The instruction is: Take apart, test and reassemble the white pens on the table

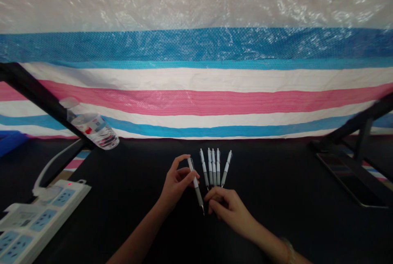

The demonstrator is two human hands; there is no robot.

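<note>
A white pen with a grey grip (196, 187) is held in my left hand (176, 182), tilted with its tip down and to the right. The index fingertip of that hand rests at the pen's top end, and the thumb presses along the barrel. My right hand (227, 206) is loosely curled on the near side of a fanned row of similar pens (214, 168), close to their tips. No object shows between its fingers. Several pens lie in that row with their clicker ends pointing away from me; the rightmost pen (227, 168) leans apart from the others.
The pens lie on a black table (132, 215). A white power strip (46, 219) with a plugged-in cable is at left, below a clear plastic bottle (100, 131). A phone (350, 180) lies at right beside a black support bar (353, 120). Striped sheeting (196, 102) hangs behind.
</note>
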